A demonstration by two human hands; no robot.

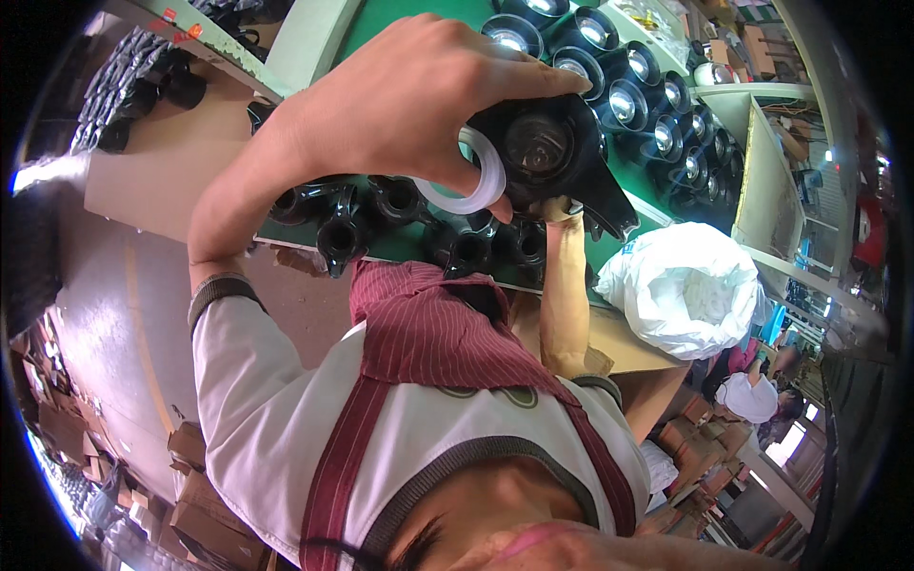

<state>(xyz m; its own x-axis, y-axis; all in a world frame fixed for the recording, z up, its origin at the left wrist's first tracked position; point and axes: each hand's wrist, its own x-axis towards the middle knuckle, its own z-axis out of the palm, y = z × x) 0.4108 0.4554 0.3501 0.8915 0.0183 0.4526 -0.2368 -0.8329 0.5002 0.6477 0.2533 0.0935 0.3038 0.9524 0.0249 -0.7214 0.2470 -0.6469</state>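
My left hand [409, 95] reaches across the bench with its thumb through or against a translucent white ring [489, 171]. Its index finger stretches along the top of a glossy black plastic housing [538, 143], which has a round recess and a pointed, spout-like side. The ring is beside the housing's round face; whether they touch, I cannot tell. From below, my right hand [560, 211] grips the housing, most of its fingers hidden behind it. Several black moulded parts with round holes [343, 233] lie along the near edge of the green bench top, under my hands.
Rows of black cup-shaped parts [624, 105] with shiny insides stand on the green bench top [376, 29] at the far right. An open white plastic bag [681, 285] sits to the right, by a cardboard box [624, 343]. Another person [752, 395] is farther off at right.
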